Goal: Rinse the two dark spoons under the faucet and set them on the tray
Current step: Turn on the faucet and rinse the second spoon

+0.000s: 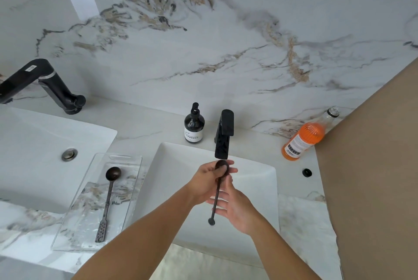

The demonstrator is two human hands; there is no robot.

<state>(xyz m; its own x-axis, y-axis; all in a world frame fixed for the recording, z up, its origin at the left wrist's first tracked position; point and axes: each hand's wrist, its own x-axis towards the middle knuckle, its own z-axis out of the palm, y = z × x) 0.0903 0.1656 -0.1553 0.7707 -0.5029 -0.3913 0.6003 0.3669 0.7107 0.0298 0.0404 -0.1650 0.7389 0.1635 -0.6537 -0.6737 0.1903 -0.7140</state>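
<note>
One dark spoon [109, 198] lies lengthwise on the clear glass tray [133, 191], bowl toward the wall. The second dark spoon [216, 198] is over the white sink [253, 180], its bowl right under the spout of the black faucet [222, 135]. My left hand [209, 181] wraps the spoon's bowl, thumb pressed on it. My right hand [235, 208] holds the thin handle lower down, fingers spread along it. I cannot tell whether water is running.
A dark pump bottle [194, 126] stands left of the faucet. An orange bottle [304, 137] leans at the right by a tan wall [373, 166]. A second sink [40, 150] with another black faucet [43, 83] lies to the left.
</note>
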